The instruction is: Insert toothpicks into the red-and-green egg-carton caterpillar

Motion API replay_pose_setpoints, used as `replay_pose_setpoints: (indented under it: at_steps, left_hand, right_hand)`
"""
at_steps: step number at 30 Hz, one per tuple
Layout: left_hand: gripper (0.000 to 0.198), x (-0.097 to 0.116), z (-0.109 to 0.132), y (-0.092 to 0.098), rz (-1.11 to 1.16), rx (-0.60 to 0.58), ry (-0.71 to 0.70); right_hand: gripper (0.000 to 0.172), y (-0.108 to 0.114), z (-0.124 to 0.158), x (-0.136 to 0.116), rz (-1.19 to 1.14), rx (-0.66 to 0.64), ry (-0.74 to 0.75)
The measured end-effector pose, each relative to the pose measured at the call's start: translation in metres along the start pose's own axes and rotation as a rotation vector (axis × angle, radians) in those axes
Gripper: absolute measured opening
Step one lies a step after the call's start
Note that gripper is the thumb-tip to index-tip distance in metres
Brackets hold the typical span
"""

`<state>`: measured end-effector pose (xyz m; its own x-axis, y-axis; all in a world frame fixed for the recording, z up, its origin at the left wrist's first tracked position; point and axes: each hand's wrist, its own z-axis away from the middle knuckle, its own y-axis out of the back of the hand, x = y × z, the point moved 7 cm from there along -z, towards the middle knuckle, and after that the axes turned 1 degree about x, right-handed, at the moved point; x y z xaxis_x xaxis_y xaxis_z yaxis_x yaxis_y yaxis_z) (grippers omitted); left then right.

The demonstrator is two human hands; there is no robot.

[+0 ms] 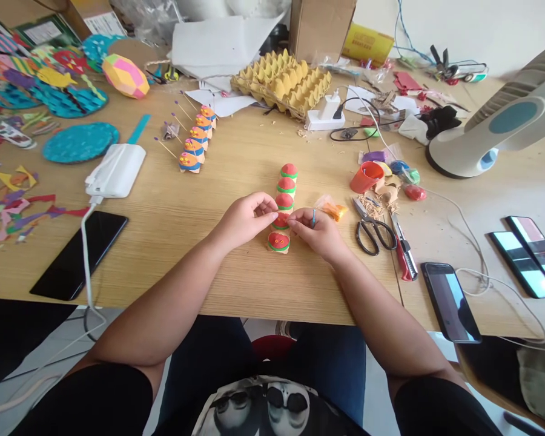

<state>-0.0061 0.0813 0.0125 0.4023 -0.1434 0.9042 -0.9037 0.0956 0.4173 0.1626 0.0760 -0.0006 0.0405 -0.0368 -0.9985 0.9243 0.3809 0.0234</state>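
Note:
A row of several egg-carton cups [289, 171], red on top with green bands, stands on the table in front of me. The nearest cup [278, 242] carries small orange rings. My left hand [249, 215] is at the row's left side, thumb and forefinger closed together at the second-nearest cup. From the right, my right hand [317, 232], with a blue ring, pinches at the same cup. Whatever is between the fingertips of either hand is too small to make out. An orange lump in a clear plastic bag [332, 208] lies just beyond my right hand.
Black-handled scissors [373, 233], a red box cutter [405, 251] and an orange cup [367, 176] are on the right, with a phone [450, 301]. Leftward stand an orange-and-blue cup row [194, 145], a power bank [115, 171] and a black phone [79, 254]. An egg tray [281, 83] lies behind.

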Motion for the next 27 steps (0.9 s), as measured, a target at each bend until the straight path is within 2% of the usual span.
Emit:
replay_pose_setpoints:
  at_steps: [7, 17, 27]
  left_hand:
    - [0.014, 0.0015, 0.0010, -0.0023, 0.016, -0.004, -0.022]
    - [0.011, 0.0002, -0.0005, 0.0020, 0.029, 0.056, 0.006]
    - [0.011, 0.0017, -0.0001, 0.0017, 0.056, 0.053, 0.020]
  right_hand:
    - [0.031, 0.0026, -0.0032, 0.0030, 0.021, 0.038, 0.033]
    - [0.033, 0.0021, -0.0048, 0.0062, 0.060, 0.031, 0.020]
    - [0.038, 0.0057, -0.0070, 0.0092, 0.093, 0.037, -0.008]
